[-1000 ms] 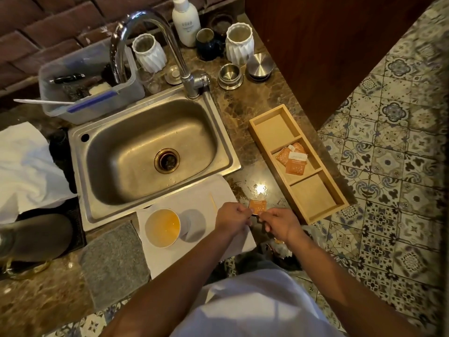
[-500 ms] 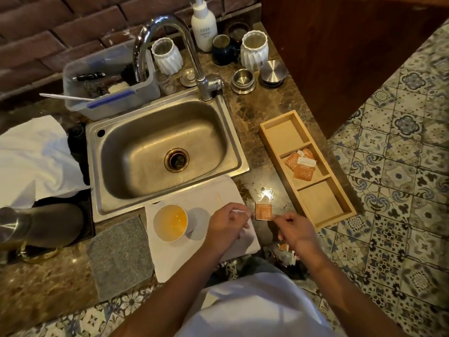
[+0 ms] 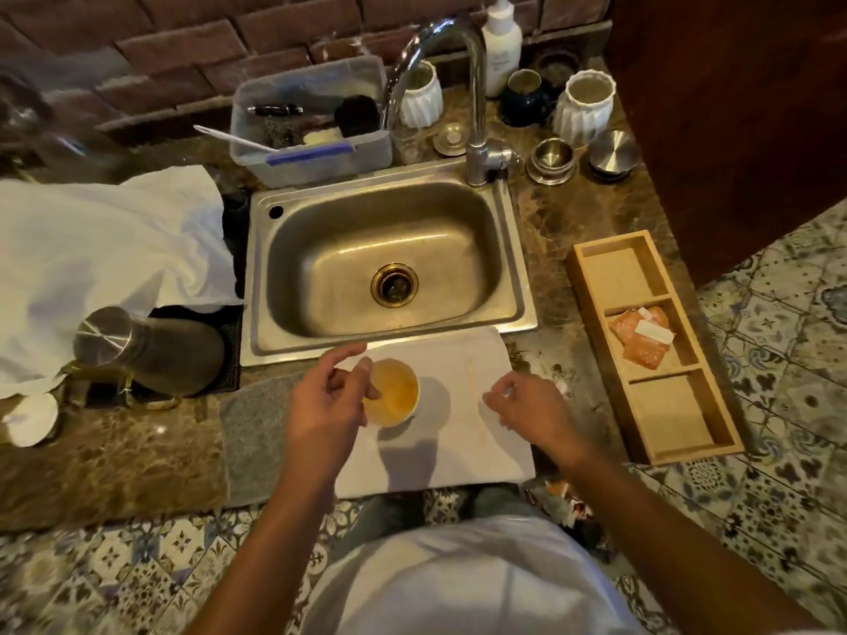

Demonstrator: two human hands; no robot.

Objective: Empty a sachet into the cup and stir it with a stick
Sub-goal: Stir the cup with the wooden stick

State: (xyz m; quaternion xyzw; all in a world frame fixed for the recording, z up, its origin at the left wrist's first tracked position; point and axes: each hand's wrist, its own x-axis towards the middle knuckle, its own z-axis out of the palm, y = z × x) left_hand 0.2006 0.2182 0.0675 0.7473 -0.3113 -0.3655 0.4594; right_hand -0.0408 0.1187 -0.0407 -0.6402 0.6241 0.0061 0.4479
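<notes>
I see cup on white towel, amber liquid inside. My left hand over cup's left rim, fingers pinched on something orange, likely sachet; I can't tell for sure. Right hand loosely curled over towel, pinching small pale scrap, probably torn strip. Stick lies on towel between cup and right hand, untouched. Spare sachets in wooden tray. I judge: tearing done, emptying starting, stirring left. Versus half-second-ago frame: sachet gone from between hands, left hand shifted to cup.
</notes>
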